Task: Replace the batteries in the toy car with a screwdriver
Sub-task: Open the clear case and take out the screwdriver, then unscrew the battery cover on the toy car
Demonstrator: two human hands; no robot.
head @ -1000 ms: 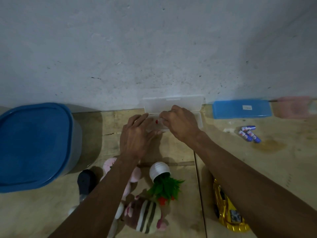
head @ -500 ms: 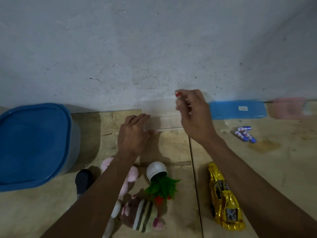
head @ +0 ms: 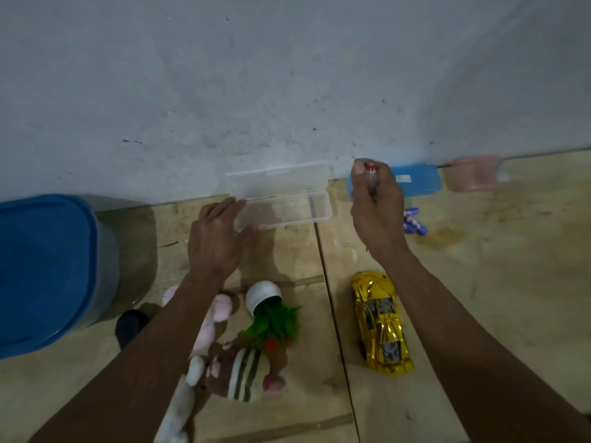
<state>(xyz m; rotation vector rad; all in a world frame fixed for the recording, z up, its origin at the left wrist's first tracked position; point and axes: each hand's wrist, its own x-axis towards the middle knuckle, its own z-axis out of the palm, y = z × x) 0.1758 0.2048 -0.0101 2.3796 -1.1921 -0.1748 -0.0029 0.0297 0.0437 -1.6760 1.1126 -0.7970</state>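
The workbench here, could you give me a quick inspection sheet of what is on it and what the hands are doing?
Surface: wooden boards, stained, seams between them.
Job's things: gold toy car upright near the right forearm; batteries loose beyond it; screwdriver held upright.
Clutter: open clear case, blue case, pink case, blue-lidded bin, tipped potted plant, plush toys.
Grippers: left hand rests on the clear case's end; right hand grips the screwdriver.
Cables: nothing seen.
Surroundings: scuffed pale wall.
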